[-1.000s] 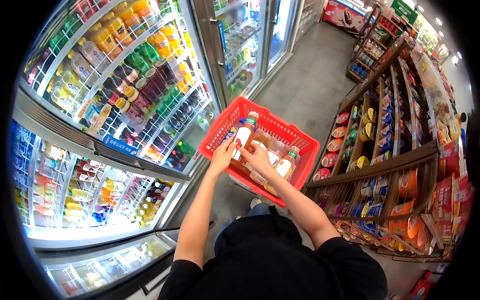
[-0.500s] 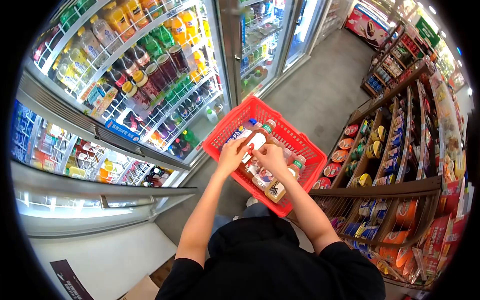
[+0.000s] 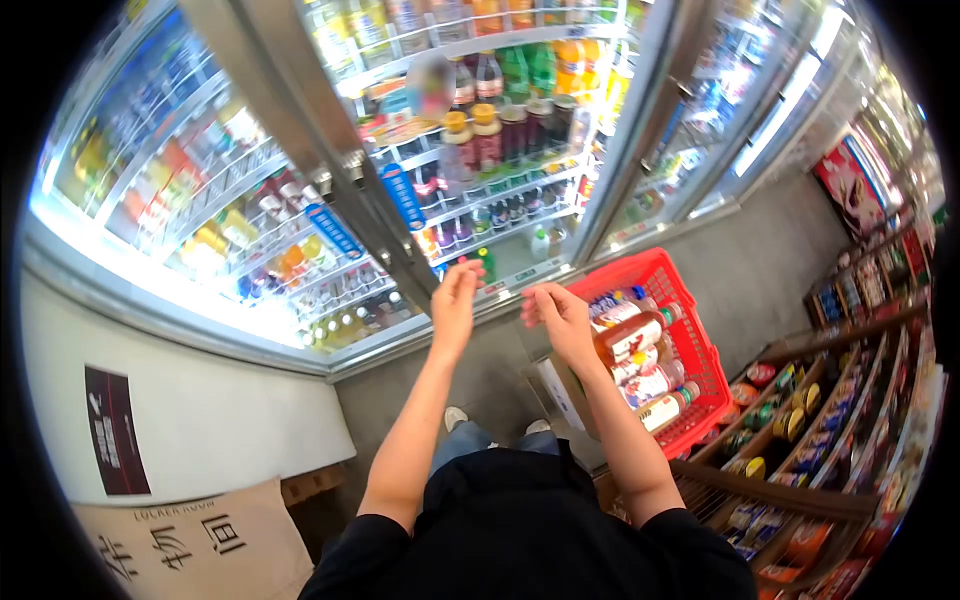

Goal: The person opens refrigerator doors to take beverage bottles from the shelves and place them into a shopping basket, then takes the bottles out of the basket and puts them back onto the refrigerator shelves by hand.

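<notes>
My left hand [image 3: 455, 305] is raised in front of the glass-door drinks fridge [image 3: 400, 262], its fingers loosely bent and apart, holding nothing. To its right, my right hand [image 3: 556, 315] hangs empty with curled, parted fingers, near the left edge of the red basket [image 3: 703, 345]. Several bottles lie in the basket: a reddish-brown one [image 3: 635, 335] on top, a pale one with a green cap [image 3: 668, 408] at the near end, and blue-capped ones [image 3: 622, 300] at the far end. Neither hand touches the basket or the bottles.
Fridge shelves full of bottles stand ahead and to the left. A snack shelf [image 3: 790, 490] runs along the lower right. A cardboard box [image 3: 560, 395] is beside the basket. At lower left are a white panel [image 3: 220, 400] and a beige printed sheet [image 3: 205, 545]. A red chest [image 3: 850, 185] stands far right.
Both hands have let go of the reddish-brown bottle, which now lies in the basket. The view has turned left, so the basket appears farther right. The fridge doors now look shut.
</notes>
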The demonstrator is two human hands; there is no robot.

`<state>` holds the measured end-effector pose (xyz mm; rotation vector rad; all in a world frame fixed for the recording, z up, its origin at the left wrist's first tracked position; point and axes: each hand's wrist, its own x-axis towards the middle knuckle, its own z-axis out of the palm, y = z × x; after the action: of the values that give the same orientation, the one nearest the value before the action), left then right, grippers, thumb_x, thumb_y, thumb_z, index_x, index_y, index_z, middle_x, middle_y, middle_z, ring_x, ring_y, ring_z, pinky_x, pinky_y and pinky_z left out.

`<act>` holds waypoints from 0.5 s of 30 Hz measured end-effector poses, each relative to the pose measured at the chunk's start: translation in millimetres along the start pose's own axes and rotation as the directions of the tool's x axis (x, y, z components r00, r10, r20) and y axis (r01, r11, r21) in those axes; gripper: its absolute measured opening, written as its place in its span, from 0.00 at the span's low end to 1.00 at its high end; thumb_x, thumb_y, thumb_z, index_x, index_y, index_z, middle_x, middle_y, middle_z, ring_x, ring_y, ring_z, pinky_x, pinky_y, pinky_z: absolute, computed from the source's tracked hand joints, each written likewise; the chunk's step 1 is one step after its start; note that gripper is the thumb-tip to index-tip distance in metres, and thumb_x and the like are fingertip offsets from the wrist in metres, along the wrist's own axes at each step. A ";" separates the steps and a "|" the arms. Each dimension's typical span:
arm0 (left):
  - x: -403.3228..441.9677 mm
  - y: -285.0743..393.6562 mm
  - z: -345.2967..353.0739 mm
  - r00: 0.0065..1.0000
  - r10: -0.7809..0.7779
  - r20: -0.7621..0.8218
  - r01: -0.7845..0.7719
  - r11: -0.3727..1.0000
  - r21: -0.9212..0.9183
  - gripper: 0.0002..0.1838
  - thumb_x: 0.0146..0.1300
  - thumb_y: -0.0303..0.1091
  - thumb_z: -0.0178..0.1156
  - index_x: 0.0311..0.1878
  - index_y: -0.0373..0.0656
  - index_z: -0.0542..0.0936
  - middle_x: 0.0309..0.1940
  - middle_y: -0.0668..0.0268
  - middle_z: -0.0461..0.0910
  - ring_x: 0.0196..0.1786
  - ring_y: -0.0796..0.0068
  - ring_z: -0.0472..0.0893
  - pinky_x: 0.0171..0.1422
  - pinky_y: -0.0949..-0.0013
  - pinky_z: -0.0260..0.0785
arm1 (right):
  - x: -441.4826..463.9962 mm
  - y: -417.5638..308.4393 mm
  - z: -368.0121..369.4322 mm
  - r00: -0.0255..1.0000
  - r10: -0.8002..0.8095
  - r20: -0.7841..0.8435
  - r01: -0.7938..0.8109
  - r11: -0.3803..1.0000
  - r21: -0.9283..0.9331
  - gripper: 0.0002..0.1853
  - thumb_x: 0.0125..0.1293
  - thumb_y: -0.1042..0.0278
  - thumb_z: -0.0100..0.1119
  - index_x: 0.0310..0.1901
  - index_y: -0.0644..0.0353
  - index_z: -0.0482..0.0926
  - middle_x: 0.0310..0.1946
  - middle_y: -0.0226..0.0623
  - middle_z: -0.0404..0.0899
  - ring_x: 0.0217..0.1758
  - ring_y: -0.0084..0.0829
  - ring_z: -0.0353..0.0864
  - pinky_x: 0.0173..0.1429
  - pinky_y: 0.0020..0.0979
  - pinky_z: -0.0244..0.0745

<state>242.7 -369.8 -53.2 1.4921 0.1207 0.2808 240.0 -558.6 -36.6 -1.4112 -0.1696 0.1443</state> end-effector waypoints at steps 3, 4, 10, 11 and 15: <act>16.7 20.5 -66.0 0.978 0.031 -0.207 -0.037 0.999 -0.027 0.14 0.77 0.37 0.51 0.58 0.43 0.79 0.46 0.67 0.82 0.44 0.80 0.79 0.50 0.74 0.70 | 29.4 7.1 48.1 0.987 -0.075 0.139 0.073 0.997 0.022 0.12 0.78 0.67 0.49 0.49 0.66 0.80 0.37 0.33 0.82 0.40 0.22 0.82 0.47 0.25 0.79; 22.8 26.7 -85.4 0.968 0.055 -0.245 -0.071 0.996 -0.057 0.14 0.76 0.37 0.52 0.58 0.42 0.78 0.45 0.67 0.82 0.45 0.79 0.79 0.50 0.74 0.70 | 39.8 9.5 67.5 0.982 -0.102 0.160 0.093 0.994 0.065 0.12 0.78 0.67 0.49 0.50 0.66 0.80 0.39 0.33 0.82 0.42 0.22 0.82 0.49 0.25 0.78; 30.3 57.3 -174.4 0.931 0.116 -0.345 -0.128 0.992 -0.014 0.16 0.77 0.40 0.52 0.60 0.42 0.76 0.49 0.65 0.80 0.47 0.78 0.78 0.53 0.73 0.68 | 91.0 9.5 162.6 0.953 -0.133 0.272 0.080 0.977 0.198 0.16 0.79 0.62 0.47 0.58 0.62 0.76 0.50 0.34 0.80 0.53 0.24 0.78 0.58 0.28 0.73; 31.6 57.5 -184.8 0.924 0.123 -0.362 -0.139 0.990 -0.017 0.16 0.77 0.40 0.52 0.60 0.42 0.76 0.49 0.65 0.80 0.47 0.78 0.78 0.53 0.73 0.68 | 94.1 11.3 173.2 0.947 -0.138 0.291 0.082 0.977 0.195 0.16 0.79 0.62 0.47 0.58 0.62 0.76 0.50 0.34 0.80 0.53 0.24 0.78 0.58 0.28 0.73; 64.5 51.0 -210.0 0.927 0.141 -0.348 -0.116 0.989 0.090 0.22 0.76 0.47 0.52 0.61 0.39 0.76 0.49 0.64 0.80 0.52 0.73 0.77 0.61 0.70 0.67 | 101.5 23.5 200.7 0.977 -0.039 0.210 -0.003 0.980 0.198 0.17 0.78 0.59 0.48 0.58 0.60 0.76 0.51 0.32 0.79 0.53 0.22 0.77 0.57 0.27 0.72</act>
<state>246.4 -147.9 -13.5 1.5069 0.3239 0.6578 298.7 -340.4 -26.4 -1.1941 -0.3367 0.2906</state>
